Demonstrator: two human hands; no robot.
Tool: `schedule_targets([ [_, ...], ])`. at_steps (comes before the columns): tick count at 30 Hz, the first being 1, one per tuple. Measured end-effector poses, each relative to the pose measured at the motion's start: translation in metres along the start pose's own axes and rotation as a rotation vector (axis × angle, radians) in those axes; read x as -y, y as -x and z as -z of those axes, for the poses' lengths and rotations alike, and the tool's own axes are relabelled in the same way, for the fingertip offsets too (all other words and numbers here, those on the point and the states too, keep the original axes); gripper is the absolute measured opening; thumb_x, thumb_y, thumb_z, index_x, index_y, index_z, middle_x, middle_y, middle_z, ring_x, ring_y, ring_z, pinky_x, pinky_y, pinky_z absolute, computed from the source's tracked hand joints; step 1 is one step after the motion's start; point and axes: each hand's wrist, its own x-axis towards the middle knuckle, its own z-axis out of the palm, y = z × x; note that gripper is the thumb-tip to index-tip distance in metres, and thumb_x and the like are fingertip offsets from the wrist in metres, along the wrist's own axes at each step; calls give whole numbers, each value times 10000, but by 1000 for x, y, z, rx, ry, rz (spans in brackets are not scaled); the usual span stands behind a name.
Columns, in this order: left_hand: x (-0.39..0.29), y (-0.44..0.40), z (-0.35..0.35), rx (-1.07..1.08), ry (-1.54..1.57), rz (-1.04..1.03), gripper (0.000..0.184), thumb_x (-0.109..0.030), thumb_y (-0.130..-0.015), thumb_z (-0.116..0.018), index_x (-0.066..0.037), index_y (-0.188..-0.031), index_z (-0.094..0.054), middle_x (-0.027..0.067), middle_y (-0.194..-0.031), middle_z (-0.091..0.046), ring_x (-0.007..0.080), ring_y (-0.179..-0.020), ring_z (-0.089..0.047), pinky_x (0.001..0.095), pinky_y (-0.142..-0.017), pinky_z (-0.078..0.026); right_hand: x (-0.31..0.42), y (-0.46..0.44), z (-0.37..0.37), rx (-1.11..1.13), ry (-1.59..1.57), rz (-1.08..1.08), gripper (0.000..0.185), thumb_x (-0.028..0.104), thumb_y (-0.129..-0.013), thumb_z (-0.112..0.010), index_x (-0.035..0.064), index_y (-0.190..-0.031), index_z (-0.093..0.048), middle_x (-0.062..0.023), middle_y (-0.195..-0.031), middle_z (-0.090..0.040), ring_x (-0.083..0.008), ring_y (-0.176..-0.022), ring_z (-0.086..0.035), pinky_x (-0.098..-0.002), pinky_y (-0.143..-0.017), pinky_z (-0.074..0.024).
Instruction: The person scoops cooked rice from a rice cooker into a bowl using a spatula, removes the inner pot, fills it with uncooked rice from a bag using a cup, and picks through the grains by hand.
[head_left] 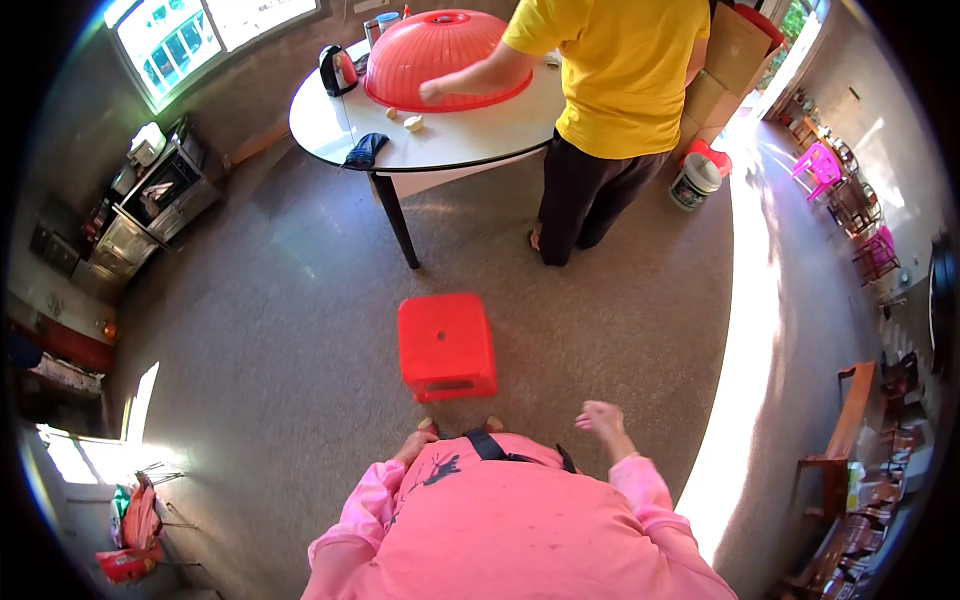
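My left hand (414, 445) hangs low beside my pink top, near my feet in the view; its fingers are mostly hidden. Out to the right, my right hand (603, 420) is raised off my body with its fingers curled in, and nothing shows in it. Both hands are apart from the red plastic stool (442, 340), which stands upright on the floor just ahead of me.
A person in a yellow shirt (625, 80) stands at a white round table (470, 142), one arm over a large red dome cover (440, 60). A kettle (338, 70) is on the table. A white bucket (694, 183) stands right, a wooden bench (845, 430) further right.
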Motion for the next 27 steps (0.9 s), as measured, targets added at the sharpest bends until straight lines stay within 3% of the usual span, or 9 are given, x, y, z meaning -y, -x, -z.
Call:
schedule_targets([
  [1, 8, -3, -6, 39, 2, -158, 259, -258, -807, -541, -26, -829, -655, 106, -671, -611, 183, -641, -579, 355, -601, -446, -10, 8, -20, 82, -1, -15, 256, 167, -849, -531, -25, -991, -621, -133, -723, -651, -163, -582, -636, -276, -514, -524],
  [4, 10, -7, -12, 265, -79, -22, 246, -219, -801, -517, -24, -879, -645, 106, -741, -631, 195, -703, -590, 343, -663, -463, -38, 14, -44, 220, 68, 22, 267, 169, -871, -522, -16, -1048, -599, -129, -747, -654, -166, -613, -643, -272, -537, -535],
  [5, 11, -5, -14, 266, 21, -13, 241, -212, -800, -522, -19, -878, -643, 101, -765, -636, 191, -718, -589, 338, -679, -464, -44, 12, -47, 248, 102, 49, 267, 168, -881, -515, -11, -1066, -590, -129, -760, -655, -172, -624, -646, -273, -546, -540],
  [7, 19, -2, -20, 269, 220, 2, 232, -198, -796, -532, -9, -876, -639, 89, -811, -644, 183, -747, -587, 329, -711, -466, -36, 18, -41, 175, 128, 19, 261, 160, -864, -528, -5, -1047, -612, -120, -743, -658, -153, -606, -641, -256, -527, -524],
  [10, 35, -6, -23, 336, 272, -168, 207, -171, -825, -526, -14, -890, -643, 62, -840, -641, 151, -780, -574, 318, -740, -459, -44, 7, -22, 93, 122, -31, 241, 154, -853, -536, 11, -1021, -633, -118, -730, -661, -155, -594, -645, -253, -516, -523],
  [14, 0, 2, -20, 295, 104, 166, 193, -170, -865, -510, -44, -883, -655, 35, -826, -633, 131, -790, -564, 309, -726, -460, -44, 4, -3, 3, 104, -68, 226, 162, -856, -522, 2, -959, -643, -121, -721, -663, -169, -590, -652, -258, -515, -532],
  [22, -24, -1, -11, 227, 180, 119, 202, -180, -876, -507, -49, -891, -660, 6, -824, -627, 117, -789, -559, 302, -710, -459, -72, 24, 0, 12, 161, -115, 238, 214, -852, -526, 16, -871, -656, -86, -715, -656, -136, -608, -630, -257, -540, -521],
  [27, -22, 1, -11, 253, 175, 140, 206, -186, -872, -509, -47, -887, -660, 11, -821, -626, 125, -788, -564, 306, -696, -458, -56, 56, -8, 29, 258, -38, 228, 232, -796, -562, 46, -705, -658, -26, -627, -613, -74, -557, -551, -262, -507, -460],
])
